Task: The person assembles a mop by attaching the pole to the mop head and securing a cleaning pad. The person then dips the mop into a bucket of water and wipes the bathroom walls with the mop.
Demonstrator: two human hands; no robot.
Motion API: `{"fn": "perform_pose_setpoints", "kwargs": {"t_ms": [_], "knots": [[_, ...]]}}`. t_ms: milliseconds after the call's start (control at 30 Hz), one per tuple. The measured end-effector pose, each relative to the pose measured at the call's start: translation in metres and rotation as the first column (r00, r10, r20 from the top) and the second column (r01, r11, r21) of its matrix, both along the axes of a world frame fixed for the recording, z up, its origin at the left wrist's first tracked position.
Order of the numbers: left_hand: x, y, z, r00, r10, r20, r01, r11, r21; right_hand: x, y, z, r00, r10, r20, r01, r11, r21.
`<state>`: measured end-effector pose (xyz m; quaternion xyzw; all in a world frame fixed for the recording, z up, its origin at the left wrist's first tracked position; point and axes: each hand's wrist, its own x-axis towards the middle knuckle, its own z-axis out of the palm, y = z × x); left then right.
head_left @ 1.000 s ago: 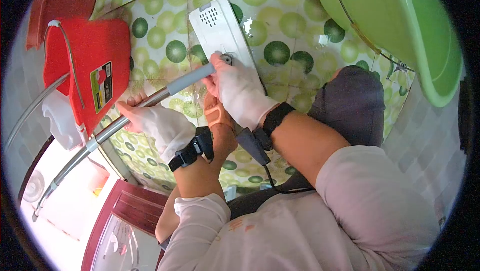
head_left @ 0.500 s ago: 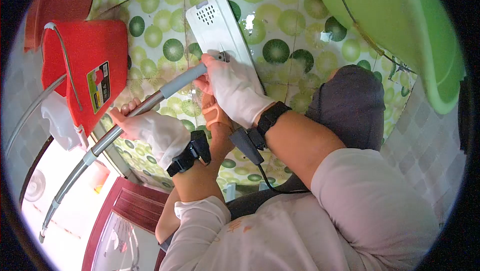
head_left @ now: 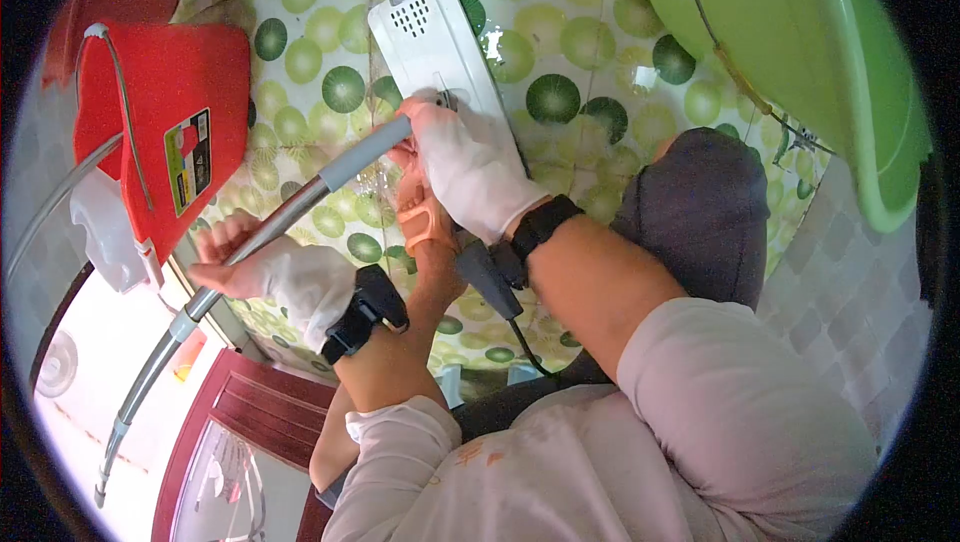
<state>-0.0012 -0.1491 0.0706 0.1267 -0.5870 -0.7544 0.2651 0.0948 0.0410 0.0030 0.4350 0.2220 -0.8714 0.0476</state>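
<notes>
The right hand hides most of the joint between the mop handle and the flat mop head, plus part of that head, while the foot in the orange sandal is partly covered just below its fingers. Beyond the left hand's fingertips, print on the red bucket's label is too small to read; the green basin, well right of both hands' fingers, is cut off by the top edge.

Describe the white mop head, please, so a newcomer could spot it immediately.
Find the patterned floor between the red bucket and green tub. The mop head is the long white plate where the pole ends, by the right hand. Its cluster of small dark holes sets it apart.
</notes>
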Motion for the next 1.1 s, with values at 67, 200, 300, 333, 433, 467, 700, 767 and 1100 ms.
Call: {"fn": "perform_pose_setpoints", "kwargs": {"t_ms": [67,200,300,333,433,467,700,767,1100], "knots": [[-0.006,0.005,0.028,0.967,-0.232,-0.103,0.230,0.973,-0.037,-0.007,0.002,-0.007,0.999,-0.020,-0.038,0.021,0.999,0.024],[-0.013,0.020,0.086,0.859,-0.476,-0.188,0.512,0.800,0.313,-0.028,0.018,0.000,0.999,-0.037,0.022,0.040,0.985,-0.165],[-0.017,0.026,0.104,0.766,-0.595,-0.242,0.636,0.756,0.155,-0.031,0.021,-0.016,0.999,-0.034,-0.032,0.026,0.970,-0.240],[-0.016,0.036,0.110,0.653,-0.706,-0.275,0.737,0.675,0.016,-0.030,0.020,-0.028,0.991,-0.041,-0.126,0.004,0.961,-0.277],[-0.029,0.057,0.113,0.403,-0.861,-0.310,0.865,0.469,-0.177,-0.007,0.019,-0.036,0.993,0.038,-0.110,-0.063,0.970,-0.236],[-0.032,0.063,0.115,0.278,-0.905,-0.321,0.906,0.358,-0.225,0.005,0.018,-0.032,0.993,0.116,0.015,-0.112,0.979,-0.168],[-0.037,0.120,0.134,0.573,-0.807,-0.142,0.771,0.590,-0.240,0.037,0.000,-0.049,0.943,0.159,0.292,-0.228,0.949,0.219],[-0.042,0.132,0.134,0.532,-0.838,-0.123,0.784,0.542,-0.302,0.034,0.000,-0.059,0.947,0.090,0.308,-0.182,0.941,0.285],[0.001,0.201,0.160,0.648,-0.740,0.179,0.742,0.560,-0.368,-0.011,0.060,0.000,0.997,0.058,0.053,-0.074,0.459,0.885]]}}
